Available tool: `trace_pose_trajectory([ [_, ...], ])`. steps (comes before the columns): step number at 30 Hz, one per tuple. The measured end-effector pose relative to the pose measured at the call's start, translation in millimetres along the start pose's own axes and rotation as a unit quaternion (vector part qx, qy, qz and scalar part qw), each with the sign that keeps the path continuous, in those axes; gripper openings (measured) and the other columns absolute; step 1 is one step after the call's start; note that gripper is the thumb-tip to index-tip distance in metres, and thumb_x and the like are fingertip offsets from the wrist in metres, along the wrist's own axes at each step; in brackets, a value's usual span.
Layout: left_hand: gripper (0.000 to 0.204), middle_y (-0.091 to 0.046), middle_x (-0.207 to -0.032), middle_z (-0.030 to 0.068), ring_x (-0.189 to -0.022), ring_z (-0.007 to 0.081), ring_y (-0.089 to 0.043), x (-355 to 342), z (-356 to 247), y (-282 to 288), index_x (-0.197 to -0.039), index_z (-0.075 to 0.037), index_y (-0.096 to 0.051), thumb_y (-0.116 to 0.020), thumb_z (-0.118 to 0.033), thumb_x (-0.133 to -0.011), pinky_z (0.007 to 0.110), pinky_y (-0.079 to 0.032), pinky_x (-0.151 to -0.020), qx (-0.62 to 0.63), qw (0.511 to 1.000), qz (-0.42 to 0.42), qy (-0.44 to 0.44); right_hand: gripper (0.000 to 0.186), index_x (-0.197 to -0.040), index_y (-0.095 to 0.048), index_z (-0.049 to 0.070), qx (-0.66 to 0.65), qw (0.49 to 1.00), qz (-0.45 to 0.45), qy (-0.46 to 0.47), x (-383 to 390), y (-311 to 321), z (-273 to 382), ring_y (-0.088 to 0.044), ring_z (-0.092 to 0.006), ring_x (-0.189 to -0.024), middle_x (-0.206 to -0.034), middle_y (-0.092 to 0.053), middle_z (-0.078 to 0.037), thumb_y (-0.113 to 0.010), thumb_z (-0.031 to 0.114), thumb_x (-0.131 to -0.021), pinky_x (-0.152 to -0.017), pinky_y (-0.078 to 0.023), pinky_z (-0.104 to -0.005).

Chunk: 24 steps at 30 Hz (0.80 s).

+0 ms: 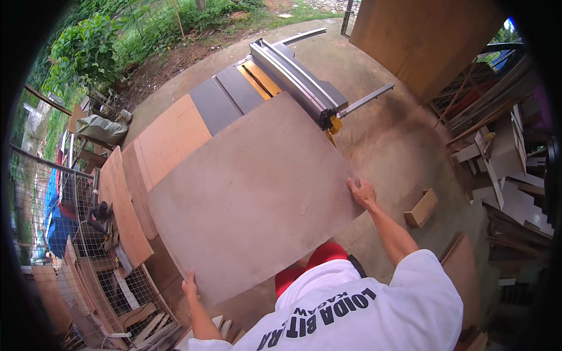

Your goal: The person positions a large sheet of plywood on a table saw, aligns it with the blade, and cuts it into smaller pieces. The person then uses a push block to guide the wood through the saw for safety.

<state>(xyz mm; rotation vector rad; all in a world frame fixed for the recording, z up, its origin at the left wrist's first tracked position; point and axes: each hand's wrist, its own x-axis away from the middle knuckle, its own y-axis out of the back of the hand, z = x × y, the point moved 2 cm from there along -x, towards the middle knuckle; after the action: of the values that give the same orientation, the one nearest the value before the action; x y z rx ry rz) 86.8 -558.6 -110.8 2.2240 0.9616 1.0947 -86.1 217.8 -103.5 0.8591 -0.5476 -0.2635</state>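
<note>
A large flat greyish-brown plywood panel (252, 193) spans the space before me, its far corner at the table saw (234, 88). Low on the panel's left edge, my left hand (190, 288) grips it with the thumb on top and the other fingers hidden beneath. At the right corner my right hand (362, 193) holds the edge the same way. The saw's grey rip fence (298, 82) runs just past the panel's far right side. A yellow insert (257, 79) with a dark slot shows beyond the panel's far edge.
A plywood side surface (170, 137) extends left of the saw. A cordless tool (99, 216) lies near a wire mesh fence (76, 205). A small wooden box (420, 209) sits on the concrete at right. Stacked board offcuts (515, 187) fill the right side; a big plywood sheet (421, 41) stands behind.
</note>
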Motion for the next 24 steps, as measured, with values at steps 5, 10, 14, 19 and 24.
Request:
trace_pose_trajectory([
  [5,0.079,-0.067,-0.137,0.0157,-0.126,0.0308,-0.062,-71,21,61,-0.142,0.008,-0.058,-0.083,-0.046,-0.09,0.045,-0.046,-0.11,0.019,1.0,0.008,-0.012,0.079,-0.123,-0.071,-0.001,-0.007,0.999,0.032,-0.036,39,-50,33,-0.067,-0.0461,-0.116,-0.12,-0.072,-0.031,-0.06,0.072,-0.093,-0.099,-0.051,-0.0527],
  [10,0.109,-0.042,-0.164,0.0192,-0.145,0.037,-0.047,-56,-42,21,-0.16,0.0,-0.037,-0.083,-0.061,-0.081,0.066,-0.032,-0.118,-0.272,0.927,-0.176,-0.188,0.083,-0.127,-0.069,-0.002,-0.033,0.996,0.058,-0.062,45,-106,99,-0.065,-0.0457,-0.124,-0.126,-0.07,-0.031,-0.06,0.073,-0.092,-0.104,-0.049,-0.0533],
  [14,0.129,-0.025,-0.172,0.0192,-0.16,0.0469,-0.013,112,-147,-88,-0.17,-0.019,-0.021,-0.086,-0.066,-0.069,0.077,-0.012,-0.12,-0.431,0.765,0.142,-0.457,0.08,-0.126,-0.07,-0.003,-0.087,0.99,0.086,-0.074,33,-146,168,-0.066,-0.0439,-0.123,-0.126,-0.07,-0.03,-0.064,0.069,-0.092,-0.099,-0.053,-0.0494],
  [19,0.117,-0.017,-0.176,0.013,-0.155,0.0583,-0.014,132,-168,-178,-0.169,-0.036,-0.024,-0.088,-0.019,-0.072,0.079,-0.024,-0.118,-0.486,0.734,0.113,-0.46,0.054,-0.11,-0.072,-0.003,-0.185,0.977,0.105,-0.031,4,-181,224,-0.073,-0.0369,-0.101,-0.107,-0.075,-0.025,-0.073,0.049,-0.093,-0.091,-0.055,-0.0457],
  [24,0.111,-0.015,-0.177,0.0107,-0.155,0.0581,-0.019,68,-204,-159,-0.167,-0.035,-0.031,-0.073,0.01,-0.075,0.073,-0.03,-0.12,-0.426,0.771,0.152,-0.449,0.024,-0.1,-0.077,0.003,-0.214,0.969,-0.069,-0.102,-74,-154,69,-0.075,-0.0307,-0.093,-0.098,-0.078,-0.017,-0.068,0.024,-0.092,-0.085,-0.057,-0.042],
])
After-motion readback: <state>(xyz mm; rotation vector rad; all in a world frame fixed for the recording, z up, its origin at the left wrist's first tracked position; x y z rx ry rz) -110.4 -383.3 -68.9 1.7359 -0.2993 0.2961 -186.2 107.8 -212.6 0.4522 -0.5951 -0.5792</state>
